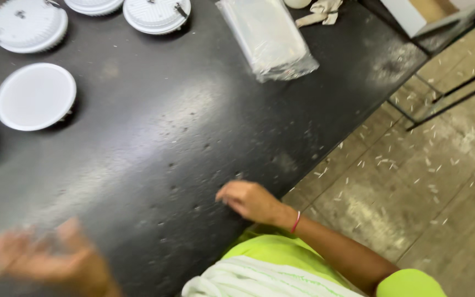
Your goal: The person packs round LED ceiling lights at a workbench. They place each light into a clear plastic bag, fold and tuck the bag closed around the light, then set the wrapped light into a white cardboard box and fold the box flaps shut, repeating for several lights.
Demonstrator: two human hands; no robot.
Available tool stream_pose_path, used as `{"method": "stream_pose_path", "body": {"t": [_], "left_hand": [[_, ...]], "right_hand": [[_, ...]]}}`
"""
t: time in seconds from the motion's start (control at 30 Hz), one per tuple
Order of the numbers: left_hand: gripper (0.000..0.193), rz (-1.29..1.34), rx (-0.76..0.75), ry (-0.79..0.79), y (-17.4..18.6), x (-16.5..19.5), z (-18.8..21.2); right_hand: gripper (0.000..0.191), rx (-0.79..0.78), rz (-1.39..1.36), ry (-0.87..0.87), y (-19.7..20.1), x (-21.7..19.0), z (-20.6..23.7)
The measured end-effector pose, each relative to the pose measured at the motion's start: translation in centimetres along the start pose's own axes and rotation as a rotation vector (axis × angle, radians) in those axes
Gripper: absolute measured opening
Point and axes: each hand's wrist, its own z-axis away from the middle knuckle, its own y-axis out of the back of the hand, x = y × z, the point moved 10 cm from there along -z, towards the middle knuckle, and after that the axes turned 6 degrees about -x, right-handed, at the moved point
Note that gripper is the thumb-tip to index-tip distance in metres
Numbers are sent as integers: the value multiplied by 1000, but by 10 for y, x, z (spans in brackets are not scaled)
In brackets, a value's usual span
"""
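Dark workbench [155,143], white round lamp discs [35,97] well apart from both hands. Right hand [248,201] loosely curled, empty, at the edge; left hand [50,261] blurred, grip unreadable. Seemingly between pieces; next calls for a long reach.

Bare forearms and bare hands, no gloves. Around the wrist of the right hand [251,201], a thin red thread bracelet [296,222]. Short-sleeved top in bright lime green [281,250], the sleeve ending above the elbow. Across the chest, a white cloth [259,280] with faint green stripes. Left hand [56,261] blurred, no ring or band discernible.
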Motion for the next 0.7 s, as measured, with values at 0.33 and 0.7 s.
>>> {"method": "stream_pose_path", "body": {"t": [0.33, 0.7], "left_hand": [[39, 562, -498, -76, -205, 232, 79], [27, 498, -638, 83, -250, 244, 100]], "right_hand": [[48, 341, 507, -21, 232, 197, -50], [28, 358, 437, 331, 267, 248, -106]]}}
